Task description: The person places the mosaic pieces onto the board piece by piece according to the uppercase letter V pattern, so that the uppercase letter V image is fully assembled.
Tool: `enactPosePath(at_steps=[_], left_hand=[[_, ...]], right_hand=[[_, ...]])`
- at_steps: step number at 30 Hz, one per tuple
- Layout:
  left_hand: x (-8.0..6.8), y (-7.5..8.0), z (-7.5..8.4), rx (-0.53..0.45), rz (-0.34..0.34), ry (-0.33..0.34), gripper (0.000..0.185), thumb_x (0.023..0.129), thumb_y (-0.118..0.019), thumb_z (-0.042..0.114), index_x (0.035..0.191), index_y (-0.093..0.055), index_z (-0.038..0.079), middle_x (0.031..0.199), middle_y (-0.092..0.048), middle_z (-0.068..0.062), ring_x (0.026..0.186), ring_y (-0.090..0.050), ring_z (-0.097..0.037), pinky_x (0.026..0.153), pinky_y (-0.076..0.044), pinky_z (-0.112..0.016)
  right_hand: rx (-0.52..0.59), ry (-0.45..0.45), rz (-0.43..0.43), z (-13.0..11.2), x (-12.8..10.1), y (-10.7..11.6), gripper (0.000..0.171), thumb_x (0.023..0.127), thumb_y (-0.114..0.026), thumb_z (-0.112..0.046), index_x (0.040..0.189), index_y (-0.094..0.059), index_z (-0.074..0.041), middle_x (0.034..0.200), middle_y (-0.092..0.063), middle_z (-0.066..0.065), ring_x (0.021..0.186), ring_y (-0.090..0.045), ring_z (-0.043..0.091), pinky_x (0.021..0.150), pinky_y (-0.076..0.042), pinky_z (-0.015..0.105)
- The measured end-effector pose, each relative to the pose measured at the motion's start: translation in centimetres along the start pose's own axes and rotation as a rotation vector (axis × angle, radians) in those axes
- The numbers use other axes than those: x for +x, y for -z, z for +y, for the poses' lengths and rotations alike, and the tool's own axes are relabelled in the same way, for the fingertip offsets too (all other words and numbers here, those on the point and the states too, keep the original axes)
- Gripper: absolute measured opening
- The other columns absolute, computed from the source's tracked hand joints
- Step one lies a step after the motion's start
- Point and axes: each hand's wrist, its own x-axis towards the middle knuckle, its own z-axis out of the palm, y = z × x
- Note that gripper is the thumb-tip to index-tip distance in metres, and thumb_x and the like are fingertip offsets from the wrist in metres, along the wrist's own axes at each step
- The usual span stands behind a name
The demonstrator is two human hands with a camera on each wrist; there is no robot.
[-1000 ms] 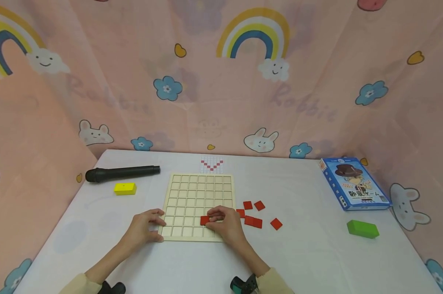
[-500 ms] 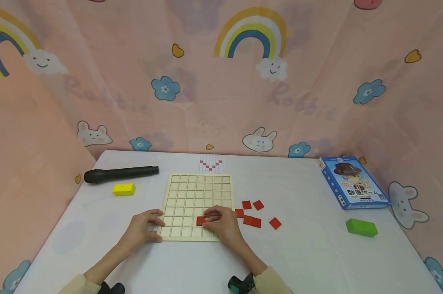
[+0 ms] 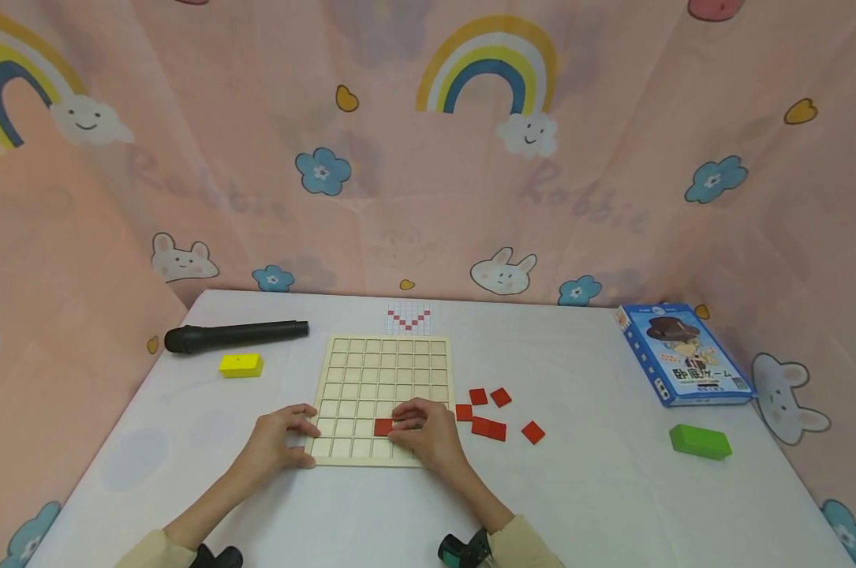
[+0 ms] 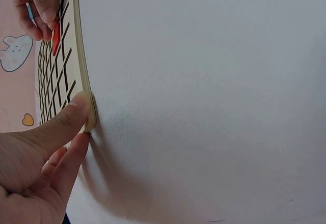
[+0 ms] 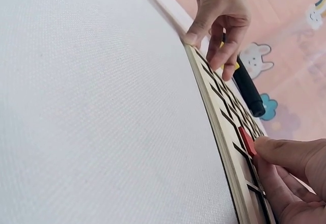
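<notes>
Nearest, at the front of the white worktop (image 3: pixel 598 505), two sleeves (image 3: pixel 523 544) reach in. The left hand (image 3: pixel 278 440) grips the near left corner of a pale gridded board (image 3: pixel 378 375), thumb on the corner and a finger against the side, just as in the earlier frames. The right hand (image 3: pixel 433 435) is over the board with thumb and fingers together, pinching a red tile (image 3: pixel 383 427); both have shifted leftward since a second ago, bringing the tile to the middle column, second row from the near edge. Whether it sits in the cell I cannot tell. Farther right lies a green block (image 3: pixel 700 442), unmoved, and beside the board are six loose red tiles (image 3: pixel 533 432), lying as before. Beyond them stand a yellow block (image 3: pixel 241 365) on the left and a blue box (image 3: pixel 686 355) on the right, then a black microphone (image 3: pixel 236 337). A small card (image 3: pixel 409 319) with a V of red squares lies behind the board, before the pink backdrop (image 3: pixel 399 197).
</notes>
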Motion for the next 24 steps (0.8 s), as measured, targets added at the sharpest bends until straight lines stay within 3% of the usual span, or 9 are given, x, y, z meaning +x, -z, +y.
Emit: enactPosePath(at_steps=[9, 24], left_hand=[[0.1, 0.0, 0.1, -0.005, 0.0, 0.015, 0.035, 0.051, -0.087, -0.007, 0.08, -0.072, 0.003, 0.112, -0.065, -0.014, 0.105, -0.062, -0.034, 0.096, -0.046, -0.049], [0.2, -0.3, -0.1, -0.001, 0.004, 0.035, 0.033, 0.052, -0.086, -0.01, 0.079, -0.072, 0.003, 0.113, -0.065, -0.013, 0.106, -0.061, -0.034, 0.098, -0.045, -0.048]], right_hand=[[0.023, -0.013, -0.021, 0.2, 0.0, 0.5, 0.025, 0.075, -0.08, -0.004, 0.097, -0.068, -0.001, 0.088, -0.069, 0.008, 0.073, -0.069, 0.015, 0.073, -0.056, 0.023], [0.098, -0.026, 0.019, 0.4, -1.4, 3.6, 0.027, 0.076, -0.078, -0.001, 0.101, -0.068, 0.001, 0.094, -0.069, 0.013, 0.081, -0.068, 0.02, 0.075, -0.055, 0.021]])
